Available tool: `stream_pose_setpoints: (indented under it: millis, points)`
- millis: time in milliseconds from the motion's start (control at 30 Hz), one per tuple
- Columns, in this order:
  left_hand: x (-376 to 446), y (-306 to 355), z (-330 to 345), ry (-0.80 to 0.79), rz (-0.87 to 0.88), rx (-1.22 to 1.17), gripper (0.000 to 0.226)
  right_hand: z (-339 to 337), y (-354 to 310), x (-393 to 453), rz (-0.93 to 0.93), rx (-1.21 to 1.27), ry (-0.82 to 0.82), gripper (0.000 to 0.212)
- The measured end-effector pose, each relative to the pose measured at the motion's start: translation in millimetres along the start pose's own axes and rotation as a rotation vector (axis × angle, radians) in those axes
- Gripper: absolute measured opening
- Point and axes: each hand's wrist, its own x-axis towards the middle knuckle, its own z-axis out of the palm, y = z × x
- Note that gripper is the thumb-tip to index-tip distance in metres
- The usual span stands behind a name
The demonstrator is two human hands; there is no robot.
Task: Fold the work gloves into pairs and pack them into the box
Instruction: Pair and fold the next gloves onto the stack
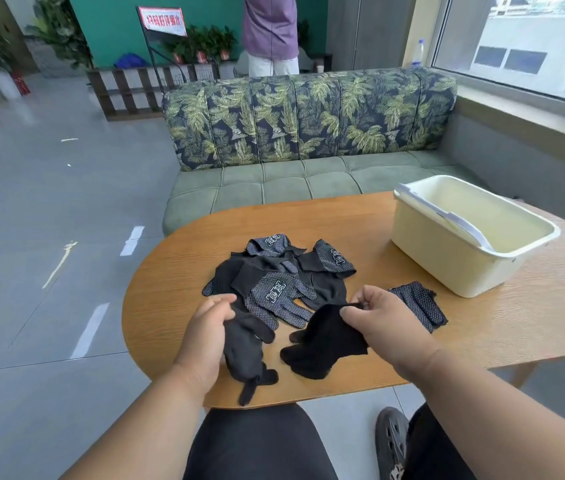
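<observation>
A: What's on the left?
B: The left hand (pixel 204 337) grips one black glove (pixel 246 355) by its cuff, its fingers drooping over the counter (pixel 170 271) edge.
A: And in the middle?
B: A heap of dotted work gloves (pixel 274 271) lies just beyond both hands.
A: The right?
B: The right hand (pixel 383 323) pinches the cuff of a second black glove (pixel 322 344). A folded pair (pixel 419 304) lies beside it, near the cream box (pixel 447 258) at the far right
</observation>
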Motion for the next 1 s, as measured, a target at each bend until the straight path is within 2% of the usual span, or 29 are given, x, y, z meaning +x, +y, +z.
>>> stream_pose_setpoints:
  millis: [100,300,367,433,567,633,733,933,1000]
  points:
    - [5.1,13.5,-11.5,0.081,-0.006,-0.077,0.031,9.1,-15.0,3.0,0.080,0.060,-0.086,0.010]
    - [7.2,51.9,-41.2,0.196,0.148,-0.135,0.022,47.9,-44.1,3.0,0.137,0.542,-0.395,0.007]
    - [5.1,66.0,-51.9,0.213,0.204,-0.133,0.026,52.0,-42.9,5.7,0.131,0.636,-0.441,0.010]
    - [2.3,75.0,-59.7,0.227,0.247,-0.107,0.027,52.1,-31.2,12.5,0.139,0.606,-0.391,0.009]
    - [-3.9,76.4,-55.5,0.205,0.304,0.037,0.031,46.9,15.1,20.1,0.207,0.233,-0.116,0.013]
    - [-8.9,65.6,-39.4,0.157,0.319,0.170,0.031,41.0,38.5,18.1,0.245,0.093,-0.019,0.015]
    - [-21.9,33.8,3.8,0.020,0.294,0.305,0.030,31.0,59.2,14.8,0.276,0.018,0.016,0.013]
    - [-47.4,-41.5,72.4,-0.470,0.167,0.445,0.041,11.2,65.7,8.9,0.212,-0.115,0.046,0.013]
    - [-45.3,-46.9,71.1,-0.459,0.184,0.475,0.041,5.1,70.5,6.9,0.161,-0.182,0.051,0.010]
